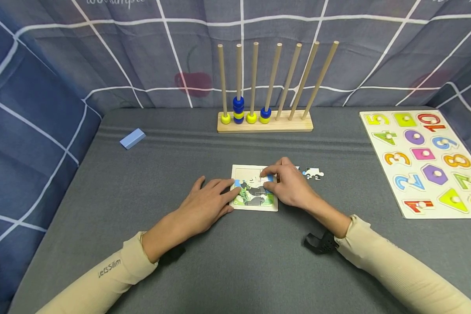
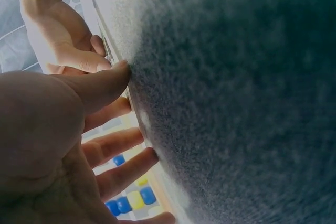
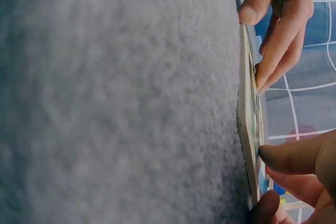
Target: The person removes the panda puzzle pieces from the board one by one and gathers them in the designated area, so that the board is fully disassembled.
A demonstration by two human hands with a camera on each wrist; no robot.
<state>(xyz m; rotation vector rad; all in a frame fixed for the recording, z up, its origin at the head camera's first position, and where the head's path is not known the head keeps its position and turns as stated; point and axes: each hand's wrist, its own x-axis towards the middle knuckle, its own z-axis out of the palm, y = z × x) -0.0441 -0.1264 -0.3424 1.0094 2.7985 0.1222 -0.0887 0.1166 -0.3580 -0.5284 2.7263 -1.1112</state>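
Observation:
A small square panda jigsaw puzzle [image 1: 255,201] lies flat on the grey cloth in its pale wooden tray [image 1: 241,169]; the upper part of the tray shows bare wood. My left hand [image 1: 204,205] rests at the tray's left edge, fingers extended, fingertips on its rim and the puzzle. With thumb and forefinger bent down, my right hand [image 1: 290,185] pinches a puzzle piece at the right side of the picture, mostly hidden under the fingers. Just beyond that hand lie loose jigsaw pieces [image 1: 313,173], partly covered by it. In the right wrist view the thumb [image 3: 286,156] touches the puzzle surface.
A wooden peg abacus [image 1: 264,126] with blue and yellow beads stands at the back. To the right lies a number and shape board [image 1: 408,152]. A blue block [image 1: 132,138] sits at the back left. A checked curtain [image 1: 141,52] hangs behind the table.

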